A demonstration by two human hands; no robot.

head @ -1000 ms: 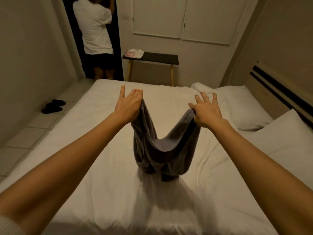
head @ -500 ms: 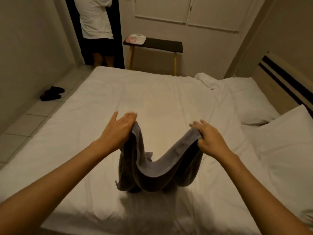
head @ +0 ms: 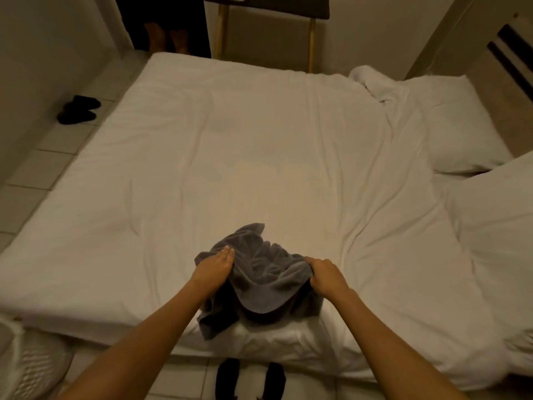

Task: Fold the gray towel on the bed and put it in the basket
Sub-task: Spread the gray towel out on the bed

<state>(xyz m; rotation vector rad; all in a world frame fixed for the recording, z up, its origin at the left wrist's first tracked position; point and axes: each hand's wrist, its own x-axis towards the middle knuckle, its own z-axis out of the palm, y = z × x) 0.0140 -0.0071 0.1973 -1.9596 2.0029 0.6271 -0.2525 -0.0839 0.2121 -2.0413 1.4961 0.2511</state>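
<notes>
The gray towel [head: 259,272] lies bunched near the front edge of the white bed [head: 230,168], its far part spread on the sheet and its near part hanging over the edge. My left hand [head: 215,265] holds the towel's left edge with its fingers lying fairly straight on top. My right hand [head: 324,274] grips the right edge with curled fingers. A white mesh basket [head: 26,368] shows at the bottom left, on the floor beside the bed.
White pillows [head: 450,125] lie at the bed's right side. A dark bench with wooden legs [head: 311,39] stands behind the bed. Black slippers [head: 78,109] sit on the tiled floor at left. A person's legs [head: 167,39] show in the doorway.
Both hands have come down and toward me with the towel, from hanging in the air to lying on the bed near its front edge. The view has tilted down.
</notes>
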